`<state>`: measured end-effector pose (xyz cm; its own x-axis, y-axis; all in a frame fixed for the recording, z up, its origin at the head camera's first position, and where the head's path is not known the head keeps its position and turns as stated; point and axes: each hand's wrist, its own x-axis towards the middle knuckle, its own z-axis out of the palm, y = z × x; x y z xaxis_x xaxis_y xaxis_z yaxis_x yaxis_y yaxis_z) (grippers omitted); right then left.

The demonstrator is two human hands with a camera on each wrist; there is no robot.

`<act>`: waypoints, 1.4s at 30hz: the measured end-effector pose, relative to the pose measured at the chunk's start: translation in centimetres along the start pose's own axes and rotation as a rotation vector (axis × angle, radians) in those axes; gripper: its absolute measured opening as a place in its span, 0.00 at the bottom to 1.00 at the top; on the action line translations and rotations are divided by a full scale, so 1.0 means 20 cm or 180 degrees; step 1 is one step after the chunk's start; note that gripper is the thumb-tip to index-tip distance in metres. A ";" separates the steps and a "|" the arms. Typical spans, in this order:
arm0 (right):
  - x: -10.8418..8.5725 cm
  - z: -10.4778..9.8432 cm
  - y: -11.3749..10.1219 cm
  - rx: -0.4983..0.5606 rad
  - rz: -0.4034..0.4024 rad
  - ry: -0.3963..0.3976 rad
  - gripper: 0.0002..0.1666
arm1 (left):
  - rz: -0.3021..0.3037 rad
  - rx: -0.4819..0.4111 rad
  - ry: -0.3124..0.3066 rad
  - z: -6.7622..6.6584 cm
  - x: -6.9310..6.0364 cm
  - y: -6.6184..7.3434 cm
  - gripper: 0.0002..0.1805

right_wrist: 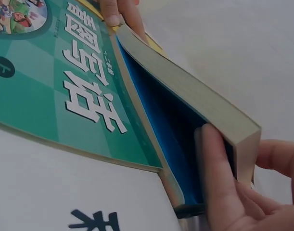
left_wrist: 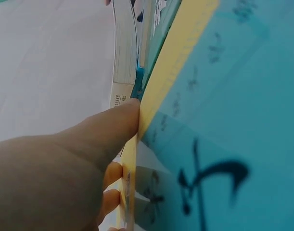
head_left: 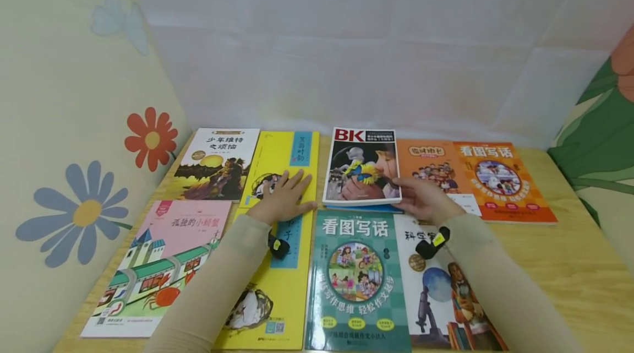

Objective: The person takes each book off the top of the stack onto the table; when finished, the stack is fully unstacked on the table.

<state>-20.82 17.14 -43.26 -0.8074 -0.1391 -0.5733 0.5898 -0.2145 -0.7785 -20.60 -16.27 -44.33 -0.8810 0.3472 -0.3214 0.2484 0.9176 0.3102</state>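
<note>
My right hand (head_left: 427,197) grips the right edge of a thick book with "BK" on its cover (head_left: 361,168). In the right wrist view, the thumb is under that book (right_wrist: 195,86), whose near side is raised over a blue surface (right_wrist: 161,115); whether this is another book or a cover, I cannot tell. My left hand (head_left: 282,199) lies with fingers spread on the upper yellow book (head_left: 260,149), by its border with the lower yellow book (head_left: 292,309). The left wrist view shows the left thumb (left_wrist: 115,125) beside a yellow book's edge.
Right of the BK book lie two orange books, one with a round picture (head_left: 497,177). A green book (head_left: 359,281) and a white science book (head_left: 441,287) are in front. At left are a dark-pictured white book (head_left: 213,163) and a pink book (head_left: 168,265). Wooden tabletop (head_left: 569,270) shows at right.
</note>
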 end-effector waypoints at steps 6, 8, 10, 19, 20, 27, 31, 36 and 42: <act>0.01 -0.01 0.00 -0.0105 -0.0177 0.0067 0.10 | -0.0002 0.0049 0.0049 -0.01 -0.01 0.00 0.44; -0.01 -0.03 0.00 -0.0123 -0.0214 0.0096 0.12 | -0.0014 0.0046 0.0050 -0.01 -0.01 0.01 0.44; -0.03 -0.05 0.00 -0.0175 -0.0238 0.0090 0.19 | -0.0023 0.0042 0.0052 -0.01 -0.01 0.01 0.44; -0.16 -0.21 0.01 -0.0872 -0.0602 0.0213 0.38 | -0.0003 0.0047 0.0061 -0.01 -0.01 0.03 0.44; -0.17 -0.24 0.02 -0.0919 -0.0668 0.0206 0.37 | 0.0015 0.0036 0.0061 -0.01 -0.01 0.04 0.44; -0.28 -0.49 0.08 -0.0641 -0.1132 0.0002 0.11 | 0.0042 0.0058 0.0045 0.01 -0.01 0.05 0.44; -0.37 -0.64 0.09 -0.0374 -0.1508 -0.0323 0.19 | 0.0062 0.0078 0.0061 0.00 -0.01 0.05 0.44; -0.49 -0.89 0.11 -0.0381 -0.1615 -0.0628 0.23 | 0.0079 0.0062 0.0040 0.00 -0.02 0.06 0.44; -0.63 -1.13 0.18 -0.0485 -0.1481 -0.0556 0.26 | 0.0067 0.0057 0.0041 -0.01 -0.02 0.05 0.44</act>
<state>-8.13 40.03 -44.63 -0.9675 -0.2245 -0.1167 0.1528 -0.1508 -0.9767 -20.08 -15.51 -43.61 -0.8806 0.3639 -0.3034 0.2739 0.9135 0.3007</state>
